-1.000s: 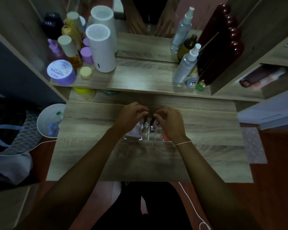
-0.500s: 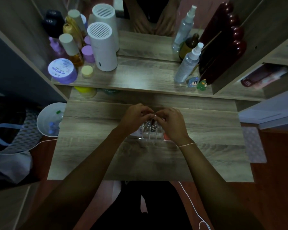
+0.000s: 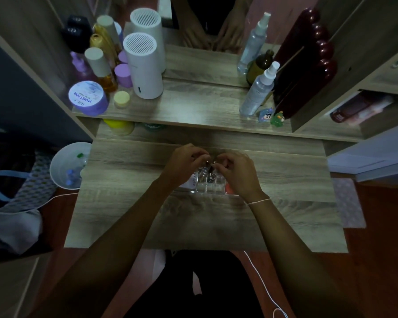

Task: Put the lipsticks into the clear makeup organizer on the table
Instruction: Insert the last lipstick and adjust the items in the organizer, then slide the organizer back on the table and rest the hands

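At the centre of the frame, on the wooden table [image 3: 274, 175], sits the clear makeup organizer [image 3: 207, 183], a transparent block of small upright compartments. Dark and metallic lipstick tops [image 3: 211, 176] show inside the middle cells; how many there are cannot be counted in the dim light. A pale printed item [image 3: 191, 181] lies at the organizer's left side and something orange-red [image 3: 228, 188] at its right, both mostly covered by the wrists.

At the left edge of the table, a white bin [image 3: 64, 166] holds small bottles, one with a green cap. On the raised shelf [image 3: 205, 109] in the upper part of the frame stand a white cylindrical device [image 3: 143, 67], a purple jar [image 3: 87, 97], an amber bottle with a beige cap [image 3: 100, 68], a clear spray bottle [image 3: 259, 90] and two tiny figurines [image 3: 271, 115].

The organizer's far half is hidden under the fingers. Both forearms are cut off by the lower frame edge.

The left hand [image 3: 184, 166] and the right hand [image 3: 237, 173] meet directly above the organizer's back cells, fingers curled inward, tips almost touching. Between them a small shiny object [image 3: 210, 162] is pinched, apparently a lipstick end, though which hand actually grips it cannot be told. A thin string bracelet [image 3: 259, 201] circles the right wrist.
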Available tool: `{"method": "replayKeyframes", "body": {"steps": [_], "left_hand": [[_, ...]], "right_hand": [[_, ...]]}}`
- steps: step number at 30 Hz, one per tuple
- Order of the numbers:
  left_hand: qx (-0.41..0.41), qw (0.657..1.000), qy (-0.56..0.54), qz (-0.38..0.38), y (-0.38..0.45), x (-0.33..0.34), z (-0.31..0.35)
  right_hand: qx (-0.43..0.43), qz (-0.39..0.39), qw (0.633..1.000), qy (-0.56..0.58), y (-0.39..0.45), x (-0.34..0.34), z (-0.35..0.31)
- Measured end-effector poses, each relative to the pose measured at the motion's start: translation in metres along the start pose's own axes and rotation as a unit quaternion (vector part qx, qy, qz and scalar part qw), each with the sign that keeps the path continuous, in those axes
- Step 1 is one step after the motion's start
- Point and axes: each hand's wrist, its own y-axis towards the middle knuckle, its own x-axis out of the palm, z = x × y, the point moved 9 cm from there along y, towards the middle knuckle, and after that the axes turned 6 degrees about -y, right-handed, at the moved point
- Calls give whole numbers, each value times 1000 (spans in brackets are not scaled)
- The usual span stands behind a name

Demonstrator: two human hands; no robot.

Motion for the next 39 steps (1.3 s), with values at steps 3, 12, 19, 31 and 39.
{"method": "replayKeyframes", "body": {"steps": [3, 12, 19, 31, 39], "left_hand": [[-2, 1000, 3, 27, -3, -7, 1], [-1, 989, 25, 148, -57, -30, -1], [-79, 990, 90, 80, -123, 11, -42], [-135, 973, 183, -24, -143, 44, -73], [-126, 972, 195, -36, -144, 51, -81]], "right_hand": [[-11, 19, 1000, 9, -2, -6, -2], [-4, 142, 988, 62, -39, -35, 25], [72, 163, 984, 26, -108, -6, 77], [93, -6, 989, -112, -129, 89, 97], [96, -13, 983, -153, -128, 93, 99]]}}
